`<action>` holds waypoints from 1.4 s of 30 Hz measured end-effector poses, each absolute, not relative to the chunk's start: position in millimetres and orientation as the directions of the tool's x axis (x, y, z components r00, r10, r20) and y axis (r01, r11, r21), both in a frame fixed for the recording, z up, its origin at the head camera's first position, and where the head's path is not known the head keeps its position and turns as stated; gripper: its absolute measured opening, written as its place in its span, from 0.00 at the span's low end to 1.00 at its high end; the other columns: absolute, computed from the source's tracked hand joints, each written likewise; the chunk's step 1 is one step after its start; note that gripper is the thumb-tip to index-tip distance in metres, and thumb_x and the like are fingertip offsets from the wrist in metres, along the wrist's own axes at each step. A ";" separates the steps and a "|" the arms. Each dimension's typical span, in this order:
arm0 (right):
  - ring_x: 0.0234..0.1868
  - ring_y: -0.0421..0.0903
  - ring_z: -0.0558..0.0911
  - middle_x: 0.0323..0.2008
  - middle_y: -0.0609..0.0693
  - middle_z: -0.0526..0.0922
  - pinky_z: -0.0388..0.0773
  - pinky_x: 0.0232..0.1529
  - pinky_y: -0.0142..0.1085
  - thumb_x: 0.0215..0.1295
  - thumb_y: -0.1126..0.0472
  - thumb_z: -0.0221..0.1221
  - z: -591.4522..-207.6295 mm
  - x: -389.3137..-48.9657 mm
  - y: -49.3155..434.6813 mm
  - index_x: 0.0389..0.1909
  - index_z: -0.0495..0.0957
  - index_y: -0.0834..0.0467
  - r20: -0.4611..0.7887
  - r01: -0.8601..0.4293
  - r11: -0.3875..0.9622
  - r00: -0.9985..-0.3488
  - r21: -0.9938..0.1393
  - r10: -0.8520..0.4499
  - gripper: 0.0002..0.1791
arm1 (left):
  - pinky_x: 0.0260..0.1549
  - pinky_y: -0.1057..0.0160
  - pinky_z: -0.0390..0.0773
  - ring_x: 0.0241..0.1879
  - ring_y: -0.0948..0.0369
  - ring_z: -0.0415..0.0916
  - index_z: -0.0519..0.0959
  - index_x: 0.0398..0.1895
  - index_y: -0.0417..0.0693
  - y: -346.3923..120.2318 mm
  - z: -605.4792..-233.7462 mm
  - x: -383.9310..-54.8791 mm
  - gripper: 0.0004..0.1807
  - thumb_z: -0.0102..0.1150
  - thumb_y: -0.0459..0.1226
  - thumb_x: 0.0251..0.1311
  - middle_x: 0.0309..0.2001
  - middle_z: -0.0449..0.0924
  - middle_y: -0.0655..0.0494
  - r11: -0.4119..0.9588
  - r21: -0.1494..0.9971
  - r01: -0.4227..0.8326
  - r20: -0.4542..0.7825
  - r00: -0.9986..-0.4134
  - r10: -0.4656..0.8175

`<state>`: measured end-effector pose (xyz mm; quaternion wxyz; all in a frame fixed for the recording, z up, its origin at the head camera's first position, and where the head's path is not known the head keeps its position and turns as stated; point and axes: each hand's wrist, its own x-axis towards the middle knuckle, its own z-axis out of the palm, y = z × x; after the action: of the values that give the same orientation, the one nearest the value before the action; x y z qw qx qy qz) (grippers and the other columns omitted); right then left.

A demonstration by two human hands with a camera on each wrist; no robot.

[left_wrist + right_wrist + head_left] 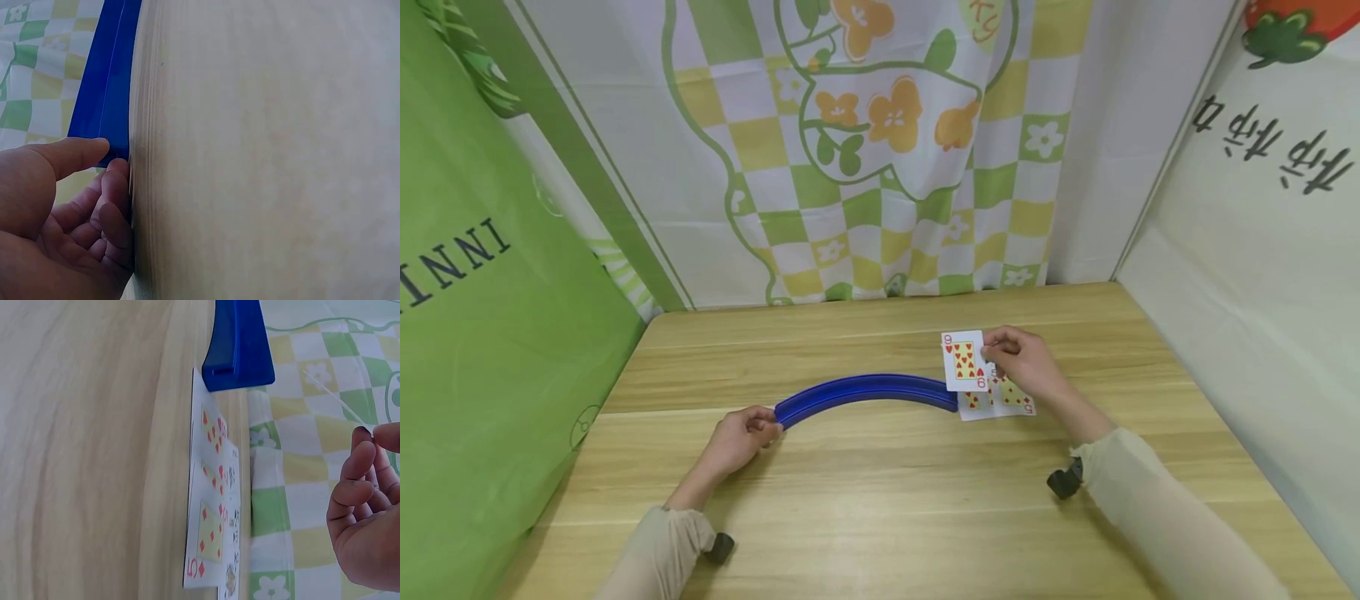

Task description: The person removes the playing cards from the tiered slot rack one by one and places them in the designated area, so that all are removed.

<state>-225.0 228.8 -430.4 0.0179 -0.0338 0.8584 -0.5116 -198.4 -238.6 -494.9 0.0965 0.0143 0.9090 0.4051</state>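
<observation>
A long curved blue playing card holder (865,387) lies on the wooden table. My left hand (737,439) pinches its left end; in the left wrist view the thumb (84,156) presses its face and the fingertips sit at its lower edge. Between thumb and fingers, my right hand (1024,358) holds a nine of hearts (963,362) upright above the holder's right end. Edge-on in the right wrist view, that card is a thin pale line. Several face-up cards overlap on the table beside the holder, with a five of diamonds (210,531) on top.
The wooden table (880,500) runs back to a checked, flowered curtain (895,208). A green cloth (490,350) hangs at the left and a white printed one (1247,275) at the right. Black wrist devices show below both sleeves.
</observation>
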 end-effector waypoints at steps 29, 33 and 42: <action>0.27 0.36 0.77 0.32 0.47 0.83 0.78 0.31 0.31 0.72 0.59 0.56 -445.4 -207.4 281.0 0.54 0.74 0.67 -0.036 0.038 0.467 -0.999 -0.884 0.012 0.17 | 0.29 0.66 0.79 0.35 0.60 0.79 0.80 0.51 0.37 -238.7 -497.2 -198.5 0.16 0.64 0.38 0.64 0.39 0.85 0.48 0.679 0.733 -0.051 -0.162 -0.982 0.100; 0.29 0.39 0.78 0.32 0.47 0.83 0.78 0.31 0.33 0.73 0.57 0.56 -449.6 -207.0 287.9 0.54 0.74 0.66 -0.057 0.060 0.493 -0.998 -0.868 0.021 0.17 | 0.29 0.66 0.79 0.35 0.60 0.79 0.80 0.51 0.37 -238.6 -497.2 -198.7 0.16 0.64 0.38 0.64 0.39 0.85 0.48 0.678 0.733 -0.052 -0.160 -0.982 0.098; 0.39 0.46 0.82 0.49 0.64 0.84 0.80 0.36 0.34 0.73 0.55 0.55 -456.8 -206.9 300.5 0.56 0.75 0.65 -0.080 0.081 0.570 -0.996 -0.817 0.028 0.19 | 0.29 0.66 0.80 0.36 0.60 0.80 0.80 0.51 0.37 -238.8 -498.0 -198.8 0.16 0.64 0.38 0.64 0.40 0.85 0.48 0.674 0.737 -0.055 -0.163 -0.982 0.098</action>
<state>-206.9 300.5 -456.8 0.0289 0.0307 0.8856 -0.4625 -198.8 -238.8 -498.0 0.0949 0.0119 0.9100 0.4035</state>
